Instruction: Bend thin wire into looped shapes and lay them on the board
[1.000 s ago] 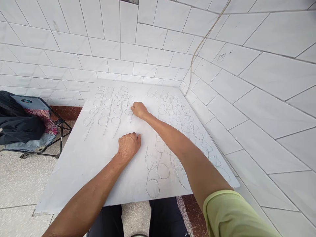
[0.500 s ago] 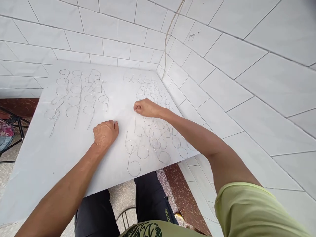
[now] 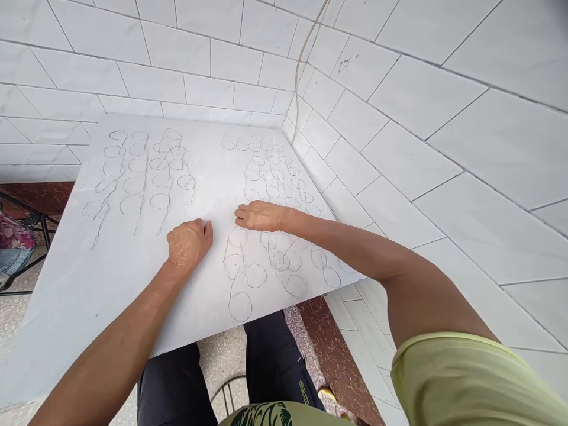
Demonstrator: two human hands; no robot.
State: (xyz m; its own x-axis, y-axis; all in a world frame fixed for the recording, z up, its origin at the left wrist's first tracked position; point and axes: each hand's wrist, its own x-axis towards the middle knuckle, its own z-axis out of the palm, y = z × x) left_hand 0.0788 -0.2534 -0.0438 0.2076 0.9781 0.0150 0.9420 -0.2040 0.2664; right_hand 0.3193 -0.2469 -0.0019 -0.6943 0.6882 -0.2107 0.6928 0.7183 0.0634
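My left hand (image 3: 190,244) is closed in a fist on the white tabletop (image 3: 128,296); what is inside it, if anything, is hidden. To its right, my right hand (image 3: 258,216) lies low over the tabletop, palm down, with its fingers stretched out to the left. Just below these fingers lies a thin wire loop (image 3: 238,246). More looped wires (image 3: 240,293) with long tails spread around my right hand, and it covers part of them. Further looped wires (image 3: 134,205) lie in rows at the far left, beyond my left hand.
White tiled walls (image 3: 186,59) meet behind and to the right of the tabletop. A pale cable (image 3: 297,89) hangs down the corner. At the left stands a black folding frame (image 3: 42,222) with flowered cloth (image 3: 15,232). My legs (image 3: 270,355) are under the table's near edge.
My right hand has come nearer to me, and its curled fingers have straightened. A wire loop now shows just below them. My left fist stays in place.
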